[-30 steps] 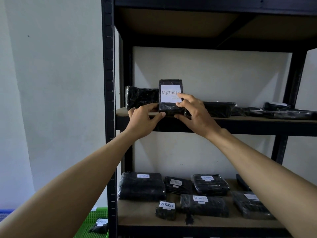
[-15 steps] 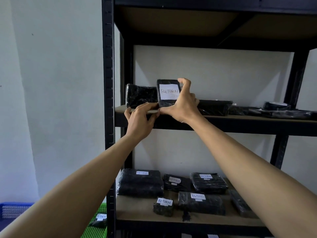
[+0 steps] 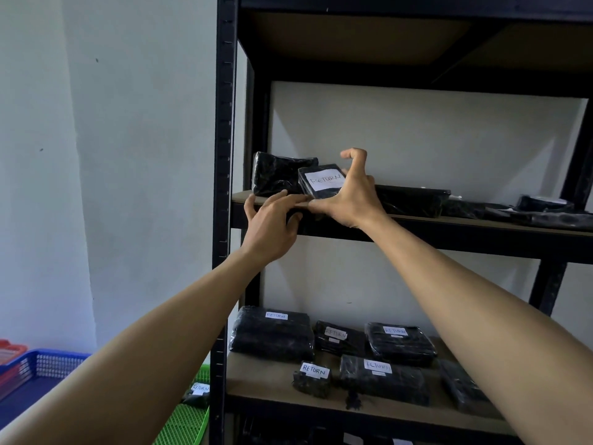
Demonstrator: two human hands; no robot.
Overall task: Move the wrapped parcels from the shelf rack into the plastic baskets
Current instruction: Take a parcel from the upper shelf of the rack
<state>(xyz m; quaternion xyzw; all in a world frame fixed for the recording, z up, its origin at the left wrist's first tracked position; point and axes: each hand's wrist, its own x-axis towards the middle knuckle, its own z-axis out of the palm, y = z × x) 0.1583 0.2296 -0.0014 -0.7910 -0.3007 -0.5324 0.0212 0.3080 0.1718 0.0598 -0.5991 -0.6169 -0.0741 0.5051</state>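
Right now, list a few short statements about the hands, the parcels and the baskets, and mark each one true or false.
1. The labelled parcel held by the right hand has a white label reading RETURN. True.
2. The left hand is lifting a parcel off the lower shelf. False: it is at the front edge of the upper shelf, fingers stretched out.
3. A blue basket is at the lower left. True.
4. The lower shelf has nothing on it. False: several wrapped parcels lie there, some with white labels.
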